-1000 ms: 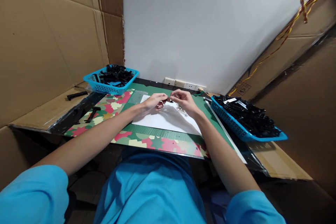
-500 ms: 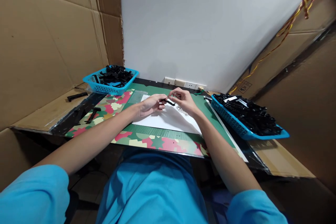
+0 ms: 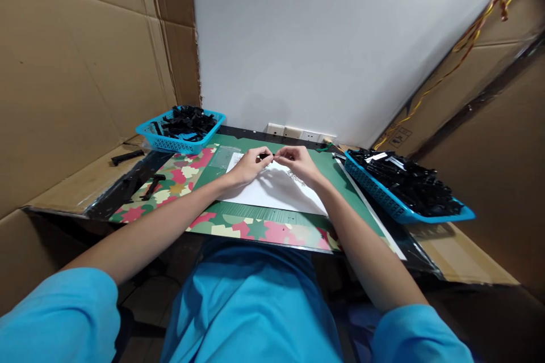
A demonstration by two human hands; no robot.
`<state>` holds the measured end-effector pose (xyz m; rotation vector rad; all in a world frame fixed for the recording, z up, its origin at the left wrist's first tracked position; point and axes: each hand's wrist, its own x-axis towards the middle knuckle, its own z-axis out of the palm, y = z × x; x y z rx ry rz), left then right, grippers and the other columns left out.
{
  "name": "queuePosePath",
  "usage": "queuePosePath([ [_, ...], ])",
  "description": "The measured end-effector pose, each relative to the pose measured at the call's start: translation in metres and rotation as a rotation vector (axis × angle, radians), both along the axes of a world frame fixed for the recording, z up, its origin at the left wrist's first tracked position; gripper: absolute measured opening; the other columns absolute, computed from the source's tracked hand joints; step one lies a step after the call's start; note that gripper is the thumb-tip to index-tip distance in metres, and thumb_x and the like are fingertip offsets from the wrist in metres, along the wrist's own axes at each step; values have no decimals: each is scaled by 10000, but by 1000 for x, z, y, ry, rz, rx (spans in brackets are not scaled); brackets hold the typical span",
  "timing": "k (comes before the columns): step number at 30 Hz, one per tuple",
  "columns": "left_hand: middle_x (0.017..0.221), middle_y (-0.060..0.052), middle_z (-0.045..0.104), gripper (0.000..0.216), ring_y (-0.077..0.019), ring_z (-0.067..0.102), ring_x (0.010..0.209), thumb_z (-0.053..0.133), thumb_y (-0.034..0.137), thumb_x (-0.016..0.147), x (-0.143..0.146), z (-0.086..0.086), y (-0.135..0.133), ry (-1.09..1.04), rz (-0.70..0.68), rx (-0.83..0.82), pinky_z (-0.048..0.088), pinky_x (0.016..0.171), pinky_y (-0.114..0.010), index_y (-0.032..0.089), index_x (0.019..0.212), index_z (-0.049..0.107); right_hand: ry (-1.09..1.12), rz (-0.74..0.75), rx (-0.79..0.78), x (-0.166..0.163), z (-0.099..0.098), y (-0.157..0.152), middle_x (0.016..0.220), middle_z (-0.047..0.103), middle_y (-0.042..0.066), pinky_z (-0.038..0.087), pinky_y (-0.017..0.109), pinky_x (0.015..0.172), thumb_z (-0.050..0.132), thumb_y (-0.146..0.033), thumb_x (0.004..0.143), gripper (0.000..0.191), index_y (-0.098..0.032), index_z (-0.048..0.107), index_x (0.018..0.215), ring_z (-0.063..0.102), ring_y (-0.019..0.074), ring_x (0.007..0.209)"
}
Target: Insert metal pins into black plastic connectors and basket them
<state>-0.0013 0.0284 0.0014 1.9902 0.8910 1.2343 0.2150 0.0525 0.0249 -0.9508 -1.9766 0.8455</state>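
My left hand [image 3: 250,169] is closed above the white paper [image 3: 272,194], with a black plastic part [image 3: 263,156] showing only as a dark bit between its fingers. Fingertip to fingertip with it, my right hand [image 3: 300,164] is pinched. Whatever those right fingers hold is too small or hidden to name. Beneath the right hand, a scatter of tiny metallic pieces [image 3: 297,179] lies on the paper. Two black plastic parts rest to the left, one black part [image 3: 152,187] on the patterned mat and another black part [image 3: 128,157] on the cardboard ledge.
A blue basket [image 3: 147,137] heaped with black parts stands at the back left. Another blue basket [image 3: 374,195], also heaped, stands at the right. Cardboard walls [image 3: 85,57] flank the table. Sockets [image 3: 293,133] line the back wall, and twisted wires [image 3: 472,34] hang at the right.
My left hand has turned, its fingers rising and curling toward the right fingertips. The black part's long end, visible before, is now mostly hidden. My right hand has barely moved.
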Motion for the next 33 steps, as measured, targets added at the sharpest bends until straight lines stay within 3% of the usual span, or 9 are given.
queuePosePath([
  [3,981,-61,722,236,-204,643,882,598,410,1038,-1,-3,0,57,22,7,463,762,-307,212,995,717,50,-42,-82,5,-3,6,841,747,80,443,291,670,825,-482,801,345,-146,788,870,602,174,752],
  [9,874,-49,711,174,-173,622,714,677,392,1006,-1,-10,-4,52,-54,-142,435,616,-285,232,1062,635,-48,-252,-179,22,-9,17,649,667,43,369,282,565,847,-357,692,254,-123,793,774,502,133,581],
  [18,918,-80,769,276,-215,742,794,839,377,881,-4,-16,0,121,-80,-169,524,660,-323,197,947,640,-284,-275,-109,26,-18,25,663,673,54,356,269,536,799,-278,689,193,-119,838,791,565,157,625],
  [24,880,-92,791,334,-223,769,802,870,409,861,-4,-22,5,86,-117,-242,545,691,-325,180,924,635,-364,-309,39,24,-18,22,682,698,38,389,274,589,756,-256,712,208,-148,876,842,602,167,691],
  [33,832,-107,789,392,-224,771,788,896,444,845,-3,-26,6,-4,-183,-286,555,702,-325,175,897,616,-387,-278,13,22,-16,20,660,692,38,366,282,573,757,-246,731,203,-138,880,851,569,155,639],
])
